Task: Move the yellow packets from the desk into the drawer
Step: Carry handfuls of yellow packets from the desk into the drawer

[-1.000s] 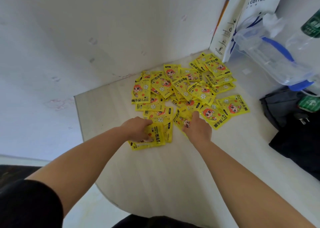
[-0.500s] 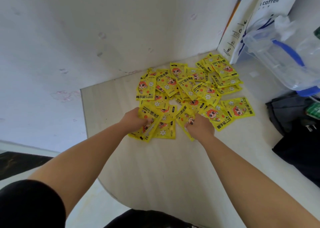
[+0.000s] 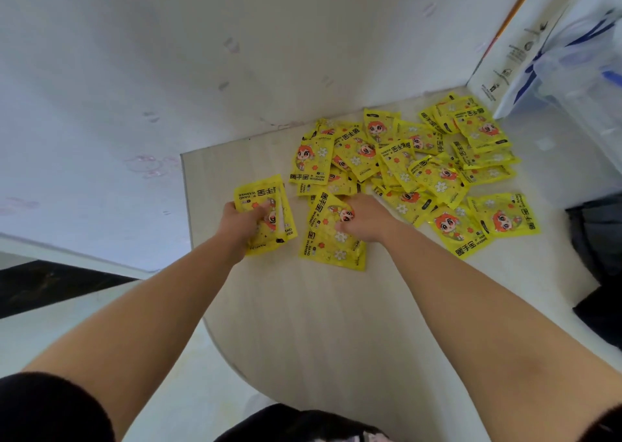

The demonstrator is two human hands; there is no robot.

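Left hand [image 3: 240,223] drew packet stack [image 3: 269,206] aside | right hand [image 3: 365,223] fingers hidden

Yellow packets [image 3: 313,159]: "暖手宝", "HAND WARMER"; white paper bag [image 3: 518,48], top right: partial "coffe"

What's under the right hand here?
Yellow packets lying overlapped on the desk; the right hand grips the top one. How many lie beneath its palm is hidden.

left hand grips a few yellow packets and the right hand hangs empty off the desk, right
Not quite. The head view shows the left hand gripping a few yellow packets, but the right hand is over the desk, pinching a packet from the pile.
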